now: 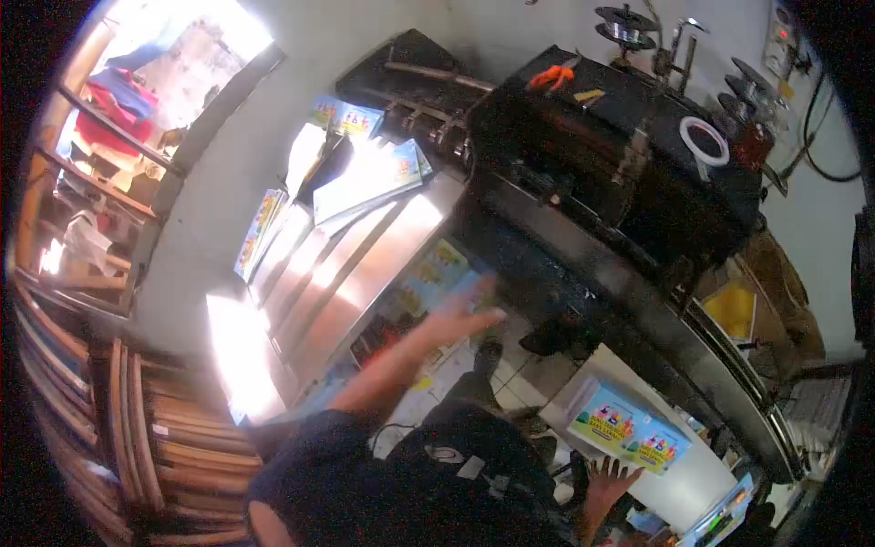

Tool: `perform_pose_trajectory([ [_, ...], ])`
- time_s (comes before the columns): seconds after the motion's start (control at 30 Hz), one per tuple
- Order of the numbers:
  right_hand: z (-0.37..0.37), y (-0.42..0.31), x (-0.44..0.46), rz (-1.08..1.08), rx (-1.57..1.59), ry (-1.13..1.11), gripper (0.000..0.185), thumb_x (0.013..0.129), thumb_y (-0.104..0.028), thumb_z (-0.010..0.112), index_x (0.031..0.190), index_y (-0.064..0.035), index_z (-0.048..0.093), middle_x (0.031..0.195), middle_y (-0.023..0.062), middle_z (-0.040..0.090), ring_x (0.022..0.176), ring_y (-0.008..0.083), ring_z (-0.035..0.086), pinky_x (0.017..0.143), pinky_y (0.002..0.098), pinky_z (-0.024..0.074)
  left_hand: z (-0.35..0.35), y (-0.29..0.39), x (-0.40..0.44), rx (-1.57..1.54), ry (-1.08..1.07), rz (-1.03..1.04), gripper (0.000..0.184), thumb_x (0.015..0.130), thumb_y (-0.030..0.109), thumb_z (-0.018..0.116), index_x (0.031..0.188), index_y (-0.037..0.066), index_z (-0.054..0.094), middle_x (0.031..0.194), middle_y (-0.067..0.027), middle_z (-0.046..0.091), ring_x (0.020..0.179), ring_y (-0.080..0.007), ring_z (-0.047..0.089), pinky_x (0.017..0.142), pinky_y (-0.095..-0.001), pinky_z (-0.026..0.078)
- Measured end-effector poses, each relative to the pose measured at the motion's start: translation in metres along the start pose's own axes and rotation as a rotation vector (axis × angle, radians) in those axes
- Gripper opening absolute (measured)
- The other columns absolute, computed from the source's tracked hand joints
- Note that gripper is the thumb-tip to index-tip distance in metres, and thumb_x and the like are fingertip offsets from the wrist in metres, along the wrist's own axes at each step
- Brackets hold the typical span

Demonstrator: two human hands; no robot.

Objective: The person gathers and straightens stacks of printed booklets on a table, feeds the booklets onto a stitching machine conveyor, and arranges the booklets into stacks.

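My left hand (463, 317) reaches out over the floor gap in front of the black machine (602, 173). It is blurred, but its fingers look spread and nothing shows in them. My right hand (609, 485) lies with fingers spread at the near edge of a stack of printed booklets (629, 424). These have light blue and yellow-green covers with cartoon figures, and they lie on a pale board (688, 492) beside the machine.
More booklets (369, 187) lie loosely on the shiny metal table (365, 251) at the machine's left. Orange-handled pliers (552, 77), a tape roll (705, 141) and a wire spool (625, 29) are on the machine top. Wooden slats (196, 447) stand at the left, under a barred window.
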State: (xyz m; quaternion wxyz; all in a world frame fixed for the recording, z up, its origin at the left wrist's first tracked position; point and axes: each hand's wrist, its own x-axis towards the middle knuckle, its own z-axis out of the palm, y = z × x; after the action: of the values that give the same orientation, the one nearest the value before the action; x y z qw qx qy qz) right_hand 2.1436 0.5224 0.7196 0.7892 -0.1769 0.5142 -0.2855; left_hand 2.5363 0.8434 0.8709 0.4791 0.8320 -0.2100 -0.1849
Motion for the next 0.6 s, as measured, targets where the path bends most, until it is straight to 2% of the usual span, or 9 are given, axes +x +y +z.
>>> perform_pose_trajectory([
  [0.13, 0.014, 0.008, -0.017, -0.031, -0.010, 0.059, 0.109, 0.073, -0.070, 0.061, 0.149, -0.0162, 0.007, 0.155, 0.0121, 0.009, 0.141, 0.0332, 0.016, 0.109, 0.0601, 0.0150, -0.159, -0.085, 0.036, 0.223, 0.474, 0.088, 0.060, 0.083, 0.023, 0.070, 0.134, 0.003, 0.046, 0.128, -0.0156, 0.056, 0.123, -0.0235, 0.048, 0.104, -0.0353, 0.037],
  [0.17, 0.021, 0.002, -0.008, -0.036, -0.003, 0.071, 0.109, 0.073, -0.070, 0.061, 0.149, -0.0162, 0.007, 0.155, 0.0121, 0.009, 0.141, 0.0332, 0.016, 0.109, 0.0601, 0.0150, -0.184, -0.053, 0.060, 0.286, 0.541, -0.047, 0.066, 0.079, 0.031, 0.072, 0.135, 0.005, 0.046, 0.129, -0.0186, 0.054, 0.119, -0.0319, 0.052, 0.099, -0.0395, 0.042],
  [0.23, 0.025, 0.012, -0.017, -0.125, -0.125, 0.093, 0.110, 0.072, -0.068, 0.064, 0.150, -0.0168, 0.005, 0.153, 0.0129, 0.013, 0.140, 0.0340, 0.018, 0.109, 0.0596, 0.0171, -0.256, -0.108, 0.097, 0.538, 0.599, 0.027, 0.056, 0.077, 0.036, 0.074, 0.119, 0.003, 0.060, 0.114, -0.0181, 0.063, 0.108, -0.0276, 0.059, 0.091, -0.0367, 0.046],
  [0.33, -0.006, 0.031, -0.009, -0.240, -0.458, 0.085, 0.104, 0.075, -0.064, 0.063, 0.150, -0.0180, 0.006, 0.148, 0.0148, 0.026, 0.135, 0.0347, 0.028, 0.106, 0.0599, 0.0227, -0.331, -0.105, 0.133, 0.743, 0.171, -0.084, 0.043, 0.071, 0.037, 0.074, 0.099, 0.005, 0.069, 0.095, -0.0153, 0.068, 0.091, -0.0238, 0.064, 0.081, -0.0368, 0.049],
  [0.4, -0.031, 0.057, -0.002, -0.638, -0.797, -0.101, 0.076, 0.087, -0.051, 0.056, 0.146, -0.0182, 0.022, 0.135, 0.0145, 0.046, 0.121, 0.0329, 0.044, 0.099, 0.0607, 0.0318, -0.355, -0.107, 0.146, 0.789, -0.022, -0.279, 0.073, 0.064, 0.037, 0.081, 0.121, 0.001, 0.053, 0.118, -0.0212, 0.056, 0.111, -0.0301, 0.053, 0.095, -0.0392, 0.043],
  [0.47, -0.010, 0.027, 0.009, 0.087, 0.236, 0.145, 0.060, 0.090, -0.042, 0.052, 0.140, -0.0131, 0.034, 0.135, 0.0157, 0.045, 0.120, 0.0321, 0.045, 0.101, 0.0609, 0.0317, -0.371, -0.109, 0.153, 0.868, -0.092, -0.379, 0.090, 0.060, 0.036, 0.086, 0.131, -0.002, 0.047, 0.130, -0.0241, 0.049, 0.120, -0.0335, 0.048, 0.101, -0.0408, 0.040],
  [0.53, -0.042, 0.049, 0.017, -0.235, 0.127, -0.236, 0.055, 0.095, -0.048, 0.034, 0.130, -0.0067, 0.043, 0.139, 0.0169, 0.041, 0.124, 0.0353, 0.040, 0.104, 0.0609, 0.0289, -0.362, -0.120, 0.158, 0.908, -0.118, -0.330, 0.088, 0.060, 0.035, 0.086, 0.130, -0.002, 0.048, 0.128, -0.0237, 0.051, 0.118, -0.0331, 0.050, 0.099, -0.0407, 0.041],
  [0.57, -0.024, 0.050, 0.020, -0.158, 0.247, 0.168, 0.069, 0.088, -0.057, 0.048, 0.131, -0.0029, 0.043, 0.129, 0.0183, 0.047, 0.118, 0.0406, 0.046, 0.097, 0.0686, 0.0334, -0.354, -0.121, 0.168, 0.926, -0.131, -0.290, 0.087, 0.059, 0.034, 0.086, 0.129, -0.002, 0.048, 0.127, -0.0235, 0.052, 0.116, -0.0329, 0.050, 0.098, -0.0407, 0.042],
  [0.6, -0.054, 0.061, 0.030, -0.167, 0.286, 0.033, 0.075, 0.087, -0.061, 0.048, 0.134, -0.0039, 0.037, 0.134, 0.0171, 0.041, 0.123, 0.0392, 0.039, 0.099, 0.0656, 0.0313, -0.347, -0.123, 0.178, 0.940, -0.138, -0.264, 0.087, 0.059, 0.034, 0.086, 0.129, -0.002, 0.048, 0.126, -0.0233, 0.052, 0.115, -0.0327, 0.051, 0.097, -0.0406, 0.042],
])
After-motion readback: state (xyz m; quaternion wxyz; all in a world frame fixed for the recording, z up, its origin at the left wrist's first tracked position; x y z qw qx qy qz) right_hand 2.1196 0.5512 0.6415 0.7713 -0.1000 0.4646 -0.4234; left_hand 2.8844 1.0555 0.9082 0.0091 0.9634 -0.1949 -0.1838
